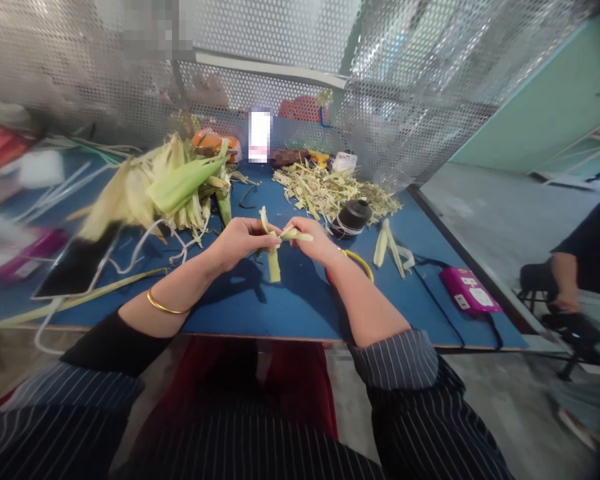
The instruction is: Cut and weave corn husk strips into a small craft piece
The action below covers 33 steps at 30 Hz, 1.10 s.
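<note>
Strips of pale green corn husk (275,265) are held between my two hands above the blue table (290,307). My left hand (237,241) pinches the husk, with one end sticking up and a wider piece hanging down. My right hand (310,239) is closed on the same husk close by, and a folded strip lies across its fingers. Beside my right wrist is a yellow and red ring-like handle (359,260), partly hidden by the arm. A dark spool of thread (351,219) stands just beyond my right hand.
Whole husks (175,187) are heaped at the back left, near a dark tablet (80,263). Shredded husk (325,190) is piled at the back. A purple packet (470,291) lies at the right. Behind stands a perforated metal screen (270,40); a person (590,253) sits far right.
</note>
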{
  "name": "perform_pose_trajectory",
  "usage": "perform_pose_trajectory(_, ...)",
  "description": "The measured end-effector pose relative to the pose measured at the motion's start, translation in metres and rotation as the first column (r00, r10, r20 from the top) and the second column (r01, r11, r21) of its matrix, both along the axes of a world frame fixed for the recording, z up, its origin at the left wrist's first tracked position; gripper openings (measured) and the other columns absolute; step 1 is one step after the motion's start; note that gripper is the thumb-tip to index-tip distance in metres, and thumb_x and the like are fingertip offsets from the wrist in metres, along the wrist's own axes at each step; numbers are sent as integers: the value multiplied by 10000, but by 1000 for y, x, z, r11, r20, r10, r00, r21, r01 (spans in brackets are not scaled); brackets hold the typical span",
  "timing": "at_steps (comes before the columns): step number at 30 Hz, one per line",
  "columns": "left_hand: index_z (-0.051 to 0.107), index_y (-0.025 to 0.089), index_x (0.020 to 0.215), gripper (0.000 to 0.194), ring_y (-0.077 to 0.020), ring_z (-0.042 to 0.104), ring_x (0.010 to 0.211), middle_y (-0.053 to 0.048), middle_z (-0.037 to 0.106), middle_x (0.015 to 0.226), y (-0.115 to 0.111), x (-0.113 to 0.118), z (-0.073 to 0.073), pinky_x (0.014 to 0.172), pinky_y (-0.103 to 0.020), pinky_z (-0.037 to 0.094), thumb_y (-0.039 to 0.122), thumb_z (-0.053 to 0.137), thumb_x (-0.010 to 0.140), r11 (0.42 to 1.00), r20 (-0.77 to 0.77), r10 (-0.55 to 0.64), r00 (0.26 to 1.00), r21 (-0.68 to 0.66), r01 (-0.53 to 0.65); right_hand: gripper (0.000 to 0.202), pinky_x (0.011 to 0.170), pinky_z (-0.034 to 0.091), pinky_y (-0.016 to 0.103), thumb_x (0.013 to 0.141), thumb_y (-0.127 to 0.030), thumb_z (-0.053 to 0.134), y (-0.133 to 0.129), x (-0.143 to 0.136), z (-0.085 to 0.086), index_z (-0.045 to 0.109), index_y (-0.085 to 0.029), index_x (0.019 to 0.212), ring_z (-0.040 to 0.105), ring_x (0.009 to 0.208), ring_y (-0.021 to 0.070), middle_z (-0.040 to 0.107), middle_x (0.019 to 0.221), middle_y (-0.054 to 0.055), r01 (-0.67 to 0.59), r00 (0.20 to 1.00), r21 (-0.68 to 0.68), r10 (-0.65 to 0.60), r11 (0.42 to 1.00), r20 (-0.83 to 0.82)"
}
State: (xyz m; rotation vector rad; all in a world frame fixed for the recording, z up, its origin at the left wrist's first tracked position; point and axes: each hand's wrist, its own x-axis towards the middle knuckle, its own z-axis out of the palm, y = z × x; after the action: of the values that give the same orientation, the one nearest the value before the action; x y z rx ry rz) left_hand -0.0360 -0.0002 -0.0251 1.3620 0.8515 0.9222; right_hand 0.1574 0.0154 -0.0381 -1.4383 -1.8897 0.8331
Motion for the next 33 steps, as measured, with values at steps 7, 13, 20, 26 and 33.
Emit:
perform_pose_trajectory(7, 710, 128, 790, 303, -88, 554, 569, -12, 651, 679, 12, -3, -5, 595, -235, 446, 287, 829, 562, 943, 194, 330, 924, -118, -312, 183, 669, 371, 272, 862, -206, 446, -16, -8, 18, 485, -194, 683, 495, 635, 128, 529, 635, -17, -229, 960, 87, 210, 970, 183)
perform_pose_trajectory(13, 696, 120, 763, 258, -70, 492, 499, 10, 602, 597, 12, -1, -7, 516, -221, 379, 275, 800, 585, 941, 174, 334, 926, -117, -318, 203, 859, 416, 317, 933, -288, 415, -34, -17, 29, 509, -194, 779, 550, 924, 158, 583, 1021, 72, -276, 941, 351, 326, 895, -89)
perform_pose_trajectory(20, 686, 111, 730, 242, -87, 519, 545, 3, 626, 614, 6, 8, -10, 590, -238, 422, 257, 781, 562, 924, 154, 380, 912, -90, -370, 166, 719, 390, 322, 931, -252, 348, -42, -34, 17, 417, -214, 785, 478, 708, 171, 525, 752, 39, -316, 946, 392, 254, 864, 204)
perform_pose_trajectory(26, 692, 110, 708, 202, -90, 525, 554, -11, 640, 623, 8, 6, -14, 584, -234, 422, 241, 779, 581, 948, 117, 315, 942, -84, -306, 160, 704, 384, 326, 935, -241, 338, -45, -36, 18, 412, -217, 795, 464, 704, 174, 519, 763, 44, -356, 932, 406, 288, 841, 220)
perform_pose_trajectory(33, 663, 123, 657, 288, -92, 516, 523, -17, 621, 586, 6, 2, -9, 557, -245, 428, 288, 851, 516, 991, 7, 133, 991, -25, -132, 239, 629, 393, 268, 941, -375, 435, -38, -12, 36, 507, -197, 799, 446, 595, 107, 515, 702, -10, -246, 931, 212, 291, 946, -219)
